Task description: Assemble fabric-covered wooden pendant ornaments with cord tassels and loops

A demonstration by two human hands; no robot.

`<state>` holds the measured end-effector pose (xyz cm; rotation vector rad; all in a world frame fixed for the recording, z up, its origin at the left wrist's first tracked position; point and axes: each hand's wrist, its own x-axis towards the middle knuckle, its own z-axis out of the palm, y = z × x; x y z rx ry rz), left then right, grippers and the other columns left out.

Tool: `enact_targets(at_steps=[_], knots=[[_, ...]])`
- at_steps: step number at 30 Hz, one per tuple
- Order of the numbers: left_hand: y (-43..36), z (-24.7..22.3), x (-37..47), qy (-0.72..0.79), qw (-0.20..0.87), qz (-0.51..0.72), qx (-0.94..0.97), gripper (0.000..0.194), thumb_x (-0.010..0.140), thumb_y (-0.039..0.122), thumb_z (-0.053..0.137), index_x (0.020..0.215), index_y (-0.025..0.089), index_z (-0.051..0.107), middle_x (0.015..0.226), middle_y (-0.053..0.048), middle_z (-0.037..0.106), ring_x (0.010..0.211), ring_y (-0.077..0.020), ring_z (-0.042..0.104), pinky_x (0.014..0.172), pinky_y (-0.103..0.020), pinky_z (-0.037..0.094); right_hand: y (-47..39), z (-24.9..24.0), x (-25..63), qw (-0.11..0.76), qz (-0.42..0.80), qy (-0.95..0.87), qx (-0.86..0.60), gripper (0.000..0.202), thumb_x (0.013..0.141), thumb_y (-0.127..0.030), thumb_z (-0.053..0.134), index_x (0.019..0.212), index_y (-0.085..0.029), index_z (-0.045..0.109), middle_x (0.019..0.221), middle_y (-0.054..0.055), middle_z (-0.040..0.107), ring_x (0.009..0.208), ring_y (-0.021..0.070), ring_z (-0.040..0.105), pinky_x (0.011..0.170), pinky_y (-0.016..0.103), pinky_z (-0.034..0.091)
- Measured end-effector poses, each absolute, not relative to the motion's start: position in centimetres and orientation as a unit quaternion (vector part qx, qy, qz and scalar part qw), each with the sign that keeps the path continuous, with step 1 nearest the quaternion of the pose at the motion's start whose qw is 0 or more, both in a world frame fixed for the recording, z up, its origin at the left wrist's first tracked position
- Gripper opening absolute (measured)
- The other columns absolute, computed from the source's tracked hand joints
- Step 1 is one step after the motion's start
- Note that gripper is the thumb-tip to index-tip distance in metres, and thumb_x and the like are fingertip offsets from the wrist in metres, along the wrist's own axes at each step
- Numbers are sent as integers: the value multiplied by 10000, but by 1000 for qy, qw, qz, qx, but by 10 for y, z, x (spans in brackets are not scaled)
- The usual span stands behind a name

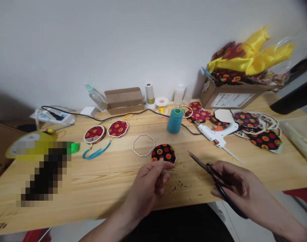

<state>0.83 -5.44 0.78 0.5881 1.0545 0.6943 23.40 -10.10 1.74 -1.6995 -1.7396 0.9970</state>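
Note:
Near the middle of the table, my left hand (153, 179) is closed, with thumb and forefinger pinching the lower edge of a black floral fabric piece (164, 153). My right hand (240, 190) is wrapped round the dark handles of a pair of scissors (206, 165), whose tips point up and to the left, to the right of the fabric. A thin scalloped wooden frame (133, 146) lies just left of the fabric piece. Small dark scraps (180, 185) are scattered between my hands.
A teal thread cone (175, 120) stands beyond the fabric. A white glue gun (217, 135) and fabric pieces (266, 139) lie at the right, before a full cardboard box (208, 94). Two finished-looking red ornaments (118, 128) lie left; a black cable (105, 119) runs behind.

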Motion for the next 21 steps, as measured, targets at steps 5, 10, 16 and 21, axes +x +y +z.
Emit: enact_targets(at_steps=[5,10,16,21], knots=[[-52,13,5,449,803,328,215,641,786,635,378,928,70,645,561,20,412,457,-57,237,437,-212,116,-100,32,226,215,371,-689,-584,121,665,-272,617,776,-229,593,725,26,614,626,174,553,513,262,460],[-51,13,4,423,810,342,219,774,766,706,295,1026,57,629,570,3,420,470,-71,221,447,-222,94,-95,26,223,193,532,-609,-556,153,712,-332,614,779,-204,564,672,-6,552,556,119,478,451,217,372],[-52,15,8,404,818,333,237,786,769,713,267,1152,104,584,597,-11,449,491,-84,252,457,-226,115,-83,10,196,327,559,-519,-558,228,746,-366,620,767,-188,479,758,14,570,621,110,494,539,227,399],[-56,13,10,397,819,321,260,813,722,753,311,1190,144,577,612,-11,462,515,-92,316,468,-226,148,-72,7,170,369,530,-496,-580,252,701,-339,659,776,-190,471,764,9,580,625,125,524,568,255,421]])
